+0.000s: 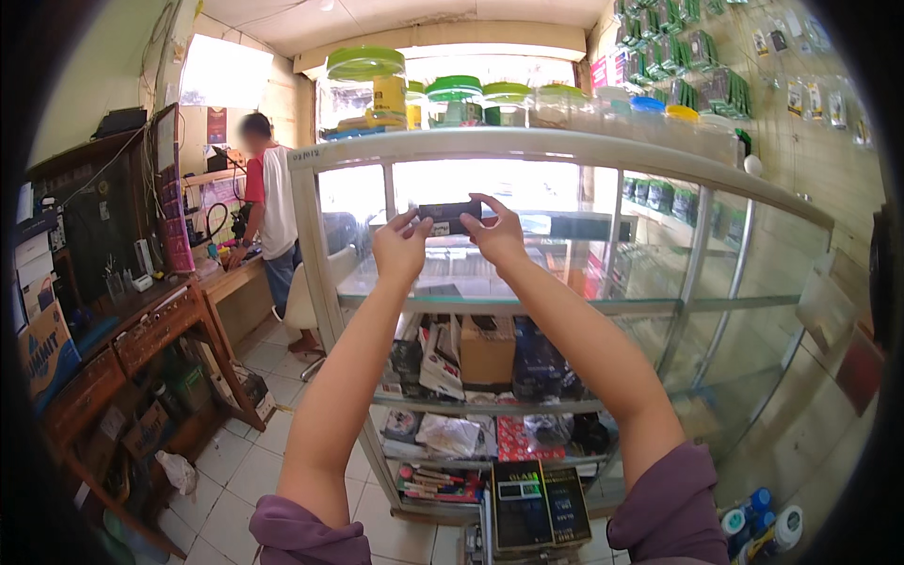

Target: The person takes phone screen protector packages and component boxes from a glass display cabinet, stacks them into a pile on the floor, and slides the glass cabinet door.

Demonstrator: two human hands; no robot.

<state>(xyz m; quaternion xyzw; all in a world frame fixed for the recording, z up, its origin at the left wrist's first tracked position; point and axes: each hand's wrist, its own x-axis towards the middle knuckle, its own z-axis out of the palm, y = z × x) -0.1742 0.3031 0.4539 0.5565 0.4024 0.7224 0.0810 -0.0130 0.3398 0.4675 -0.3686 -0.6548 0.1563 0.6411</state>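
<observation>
Both my arms reach forward to the upper part of a glass display case. Between my hands is a small dark box (pixel 446 210), held level by its two ends. My left hand (pixel 400 248) grips its left end between thumb and fingers. At its right end my right hand (pixel 498 236) has the thumb below and the index finger over the top. Pale writing shows on a dark strip along the lower side; whether this is a second box I cannot tell. Behind the hands lies the case's glass shelf (pixel 600 305).
Plastic jars with green lids (pixel 454 88) line the case top (pixel 494 141). Lower shelves hold a cardboard box (pixel 487 349) and packets. Black boxes (pixel 540 505) stand at its foot. A person (pixel 272 198) works at a bench on the left, beyond a wooden desk (pixel 152 318).
</observation>
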